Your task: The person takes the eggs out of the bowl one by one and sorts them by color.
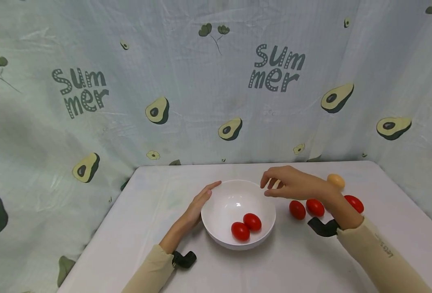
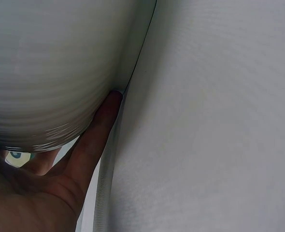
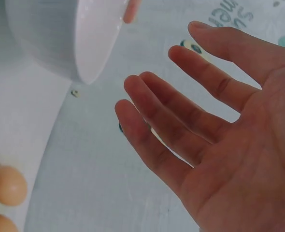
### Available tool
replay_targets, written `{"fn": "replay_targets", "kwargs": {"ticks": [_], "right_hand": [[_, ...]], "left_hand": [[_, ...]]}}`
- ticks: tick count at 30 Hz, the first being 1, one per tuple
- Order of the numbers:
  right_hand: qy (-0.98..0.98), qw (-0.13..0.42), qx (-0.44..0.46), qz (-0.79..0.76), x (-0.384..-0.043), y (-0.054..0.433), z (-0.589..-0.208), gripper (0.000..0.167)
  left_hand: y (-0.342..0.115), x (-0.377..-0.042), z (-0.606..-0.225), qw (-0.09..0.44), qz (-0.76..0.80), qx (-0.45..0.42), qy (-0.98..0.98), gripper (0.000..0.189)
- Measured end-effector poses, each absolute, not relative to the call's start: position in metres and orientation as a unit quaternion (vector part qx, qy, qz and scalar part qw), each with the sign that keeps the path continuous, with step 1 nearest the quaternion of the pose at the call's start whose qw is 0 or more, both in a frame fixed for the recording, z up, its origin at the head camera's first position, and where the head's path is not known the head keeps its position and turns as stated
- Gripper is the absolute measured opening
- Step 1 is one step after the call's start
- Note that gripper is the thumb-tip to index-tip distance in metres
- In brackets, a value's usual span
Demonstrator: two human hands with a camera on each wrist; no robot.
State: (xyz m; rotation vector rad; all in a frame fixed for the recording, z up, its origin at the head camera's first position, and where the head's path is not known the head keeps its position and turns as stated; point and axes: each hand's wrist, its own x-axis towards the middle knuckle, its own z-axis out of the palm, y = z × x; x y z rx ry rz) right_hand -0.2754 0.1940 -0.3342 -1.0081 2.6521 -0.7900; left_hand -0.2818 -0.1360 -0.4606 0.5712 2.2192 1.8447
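Observation:
A white bowl (image 1: 219,209) holds two red eggs, one (image 1: 252,222) touching the other (image 1: 240,231). My left hand (image 1: 194,207) rests against the bowl's left side, its fingers stretched along the outer wall; the left wrist view shows the fingers (image 2: 92,145) against the ribbed wall. Over the right rim hovers my right hand (image 1: 293,183), holding nothing. In the right wrist view its fingers (image 3: 157,125) are spread and slightly bent, apart from the bowl (image 3: 46,34).
Right of the bowl lie two red eggs (image 1: 297,210) (image 1: 315,207). Beyond the right forearm are another red egg (image 1: 354,203) and a yellow-orange egg (image 1: 336,181). The white table (image 1: 157,187) ends at an avocado-print curtain (image 1: 186,134).

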Motion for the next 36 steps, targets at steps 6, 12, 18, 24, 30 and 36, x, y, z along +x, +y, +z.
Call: {"fn": "replay_targets", "kwargs": {"ticks": [6, 12, 18, 24, 30, 36], "right_hand": [[0.889, 0.133, -0.363, -0.243, -0.282, 0.172, -0.33, 0.029], [0.888, 0.172, -0.366, -0.219, -0.287, 0.154, -0.33, 0.029], [0.894, 0.217, -0.346, -0.186, -0.293, 0.136, -0.331, 0.03], [0.9, 0.283, -0.304, -0.132, -0.301, 0.114, -0.334, 0.03], [0.893, 0.344, -0.274, -0.097, -0.305, 0.099, -0.342, 0.035], [0.894, 0.369, -0.249, -0.055, -0.305, 0.086, -0.35, 0.037]], "left_hand": [[-0.135, -0.283, -0.461, 0.102, 0.63, 0.192, 0.745, 0.051], [-0.135, -0.283, -0.463, 0.108, 0.632, 0.191, 0.743, 0.052], [-0.136, -0.28, -0.462, 0.11, 0.631, 0.177, 0.747, 0.05], [-0.137, -0.281, -0.462, 0.102, 0.629, 0.181, 0.749, 0.051], [-0.139, -0.282, -0.464, 0.112, 0.631, 0.197, 0.742, 0.052], [-0.138, -0.282, -0.464, 0.104, 0.627, 0.196, 0.747, 0.051]]}}
